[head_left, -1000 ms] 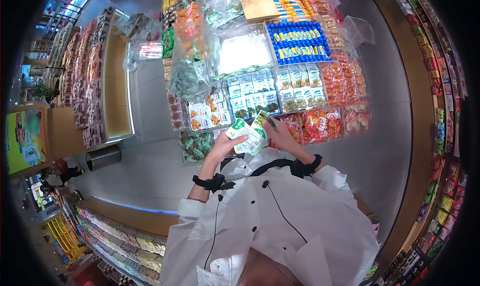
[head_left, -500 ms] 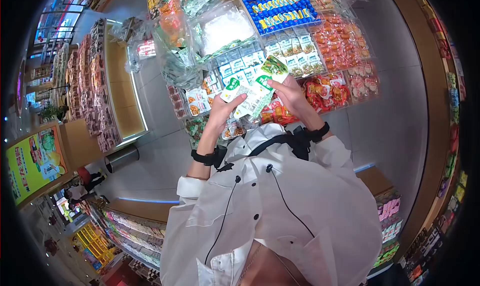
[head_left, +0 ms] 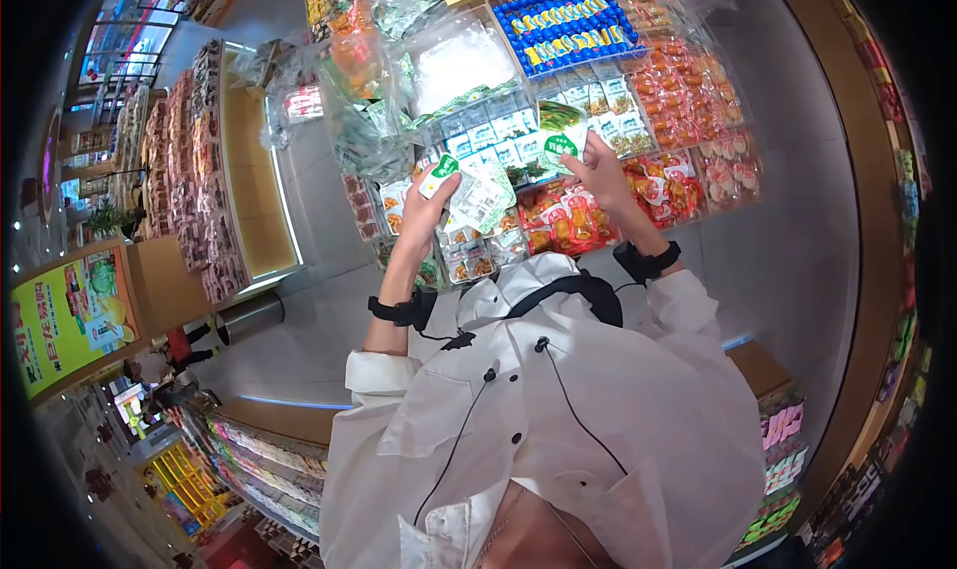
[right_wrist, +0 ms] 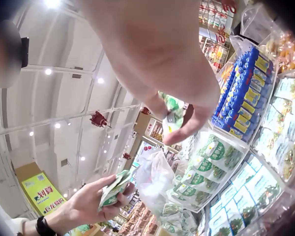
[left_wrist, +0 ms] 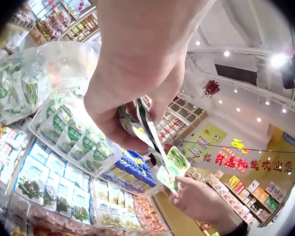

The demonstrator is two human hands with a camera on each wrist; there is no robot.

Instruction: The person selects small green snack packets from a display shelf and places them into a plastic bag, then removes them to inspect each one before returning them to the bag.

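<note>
- Snack display counter, large and divided into square bins, fills the head view from 11 to 2 o'clock; the person in a white buttoned jacket stands at its near edge.
- Bin of blue wrapped sweets with yellow bars sits at 12 o'clock, at the far side of the counter.
- Bins of orange-red packets lie at 1 o'clock; more red and yellow packets lie just below the hands.
- Rows of small pale packets with green print lie between the two hands and beyond them.
- Loose clear plastic bags holding green packets are heaped at 11 o'clock on the counter's left edge.
- Left hand, raised over the counter, fingers and thumb curled round a fanned stack of white-and-green flat foil sachets; the left wrist view shows the sachets pinched edge-on between thumb and fingers.
- Right hand, at 1 o'clock from the left hand and clear of it, pinches one single white-and-green sachet by its lower edge, held upright above the pale-packet bin.
- The single sachet is apart from the stack; both are in the air, not touching the counter.
- Black wrist straps on both forearms.
</note>
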